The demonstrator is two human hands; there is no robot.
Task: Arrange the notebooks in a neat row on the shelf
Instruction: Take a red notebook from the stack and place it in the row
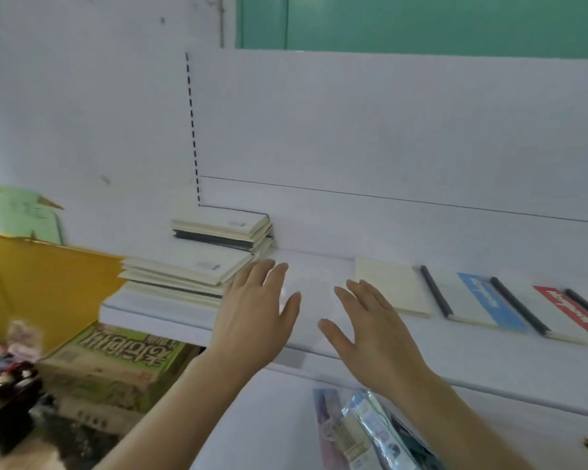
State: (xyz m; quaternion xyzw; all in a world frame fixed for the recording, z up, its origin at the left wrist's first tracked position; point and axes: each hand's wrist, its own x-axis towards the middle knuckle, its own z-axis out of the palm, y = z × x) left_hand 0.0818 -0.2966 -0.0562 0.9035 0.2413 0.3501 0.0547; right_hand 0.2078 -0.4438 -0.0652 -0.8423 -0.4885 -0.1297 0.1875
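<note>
Both hands, the left hand [252, 310] and right hand [370, 327], hovered flat-fingered and empty at mid-frame over the shelf [319, 286]. Laid notebooks [472, 300] ran rightward; the stack [197, 266] waited left, probably the next pick.

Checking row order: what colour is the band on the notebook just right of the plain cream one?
Blue band on a white cover, head view.

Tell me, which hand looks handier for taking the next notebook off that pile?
Probably the left hand. Its open fingers reach nearly to the front stack of notebooks at the shelf's left end. The right hand, also open and empty, hovers nearer the cream notebook already in the row.
</note>
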